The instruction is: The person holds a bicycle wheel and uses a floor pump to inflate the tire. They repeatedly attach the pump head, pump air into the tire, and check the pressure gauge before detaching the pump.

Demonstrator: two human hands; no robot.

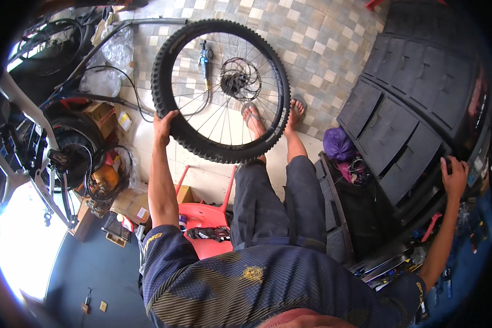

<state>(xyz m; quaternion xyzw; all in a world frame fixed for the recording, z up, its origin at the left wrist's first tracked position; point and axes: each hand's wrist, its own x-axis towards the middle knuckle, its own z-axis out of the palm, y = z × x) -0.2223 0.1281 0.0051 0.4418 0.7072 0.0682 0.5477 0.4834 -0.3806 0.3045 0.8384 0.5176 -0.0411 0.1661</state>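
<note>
My left hand (pixel 163 128) grips the knobby black tyre of a bicycle wheel (pixel 166 104) at its lower left, holding it raised before my legs. The wheel has thin spokes, a brake disc (pixel 251 74) and a dark hub. Through the spokes shows a blue hand tool (pixel 205 63) with a brass-coloured end and a dark hose. Far to the right, my right hand (pixel 454 177) is at the edge of the black drawer cabinet (pixel 402 142). Its fingers are bent around a dark thing that I cannot make out.
On the left stand a bicycle frame (pixel 35 112), cardboard boxes (pixel 130 203) and clear plastic bags (pixel 117 49). A red stool (pixel 202 210) with dark parts on it is beside my legs. A purple bag (pixel 339 144) lies by the cabinet; hand tools (pixel 385 270) lie at lower right.
</note>
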